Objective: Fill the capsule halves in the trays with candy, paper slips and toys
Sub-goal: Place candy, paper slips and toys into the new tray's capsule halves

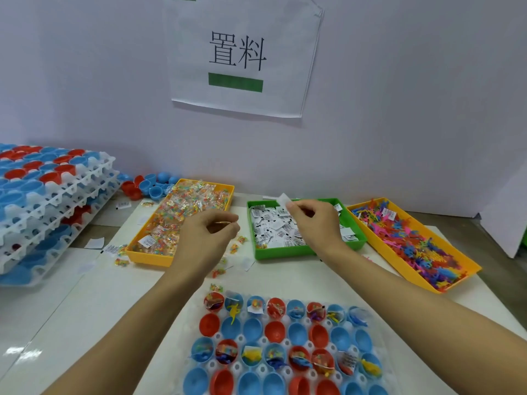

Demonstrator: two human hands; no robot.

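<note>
Head view: right hand (pixel 312 220) at centre frame, pinching small white paper slip (pixel 283 199) over green plastic bin of slips (pixel 353 223). Left hand (pixel 206 238) beside yellow plastic bin of wrapped candy (pixel 148 256), fingers curled, contents unclear. White plastic tray of red and blue capsule halves (pixel 282 344) at lower centre, alternate rows filled.

Pale lilac wall (pixel 399 95), taped paper sign (pixel 242 58), glossy white table (pixel 57 323)
</note>
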